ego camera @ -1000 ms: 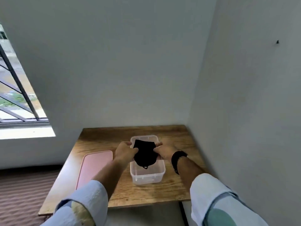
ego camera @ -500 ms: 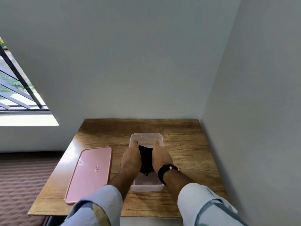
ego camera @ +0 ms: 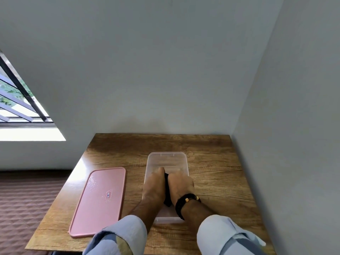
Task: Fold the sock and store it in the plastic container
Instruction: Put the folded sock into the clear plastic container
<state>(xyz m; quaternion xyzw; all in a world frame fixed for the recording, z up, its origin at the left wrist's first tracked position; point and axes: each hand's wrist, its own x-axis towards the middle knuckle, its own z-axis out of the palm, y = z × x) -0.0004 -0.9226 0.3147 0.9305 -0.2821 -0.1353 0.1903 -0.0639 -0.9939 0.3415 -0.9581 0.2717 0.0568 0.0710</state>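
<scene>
Both hands down inside the clear container (ego camera: 166,159), side by side, palms facing each other. Left hand (ego camera: 153,186) on the left, right hand (ego camera: 181,184) on the right, nearly touching. Black sock (ego camera: 167,190) squeezed between them, only a thin dark strip showing in the gap plus a bit poking out near the wrists. Sock sits inside the container, in its near half; whether it touches the bottom can't be told. Fingers of both hands point away from the camera, extended and fairly flat, pressed against the sock from each side rather than curled round it. Fingertips partly seen through the container wall, hazy. So: both hands pinch the sock between them, exact finger grip hidden.

Container stands upright on the wooden worktop (ego camera: 217,181), about centre, long side running away from the camera. Far half of it holds nothing visible. Pink lid (ego camera: 100,199) lies flat on the worktop left of the container, apart from it, slightly angled, small label near its middle.

Right wrist wears a black bracelet (ego camera: 181,203) with gold beads. Light blue sleeves (ego camera: 125,232) rolled up on both forearms. Worktop pushed into a corner of grey walls (ego camera: 165,70). Window (ego camera: 16,103) with dark bars at far left. Brownish patterned floor (ego camera: 24,208) at lower left.
</scene>
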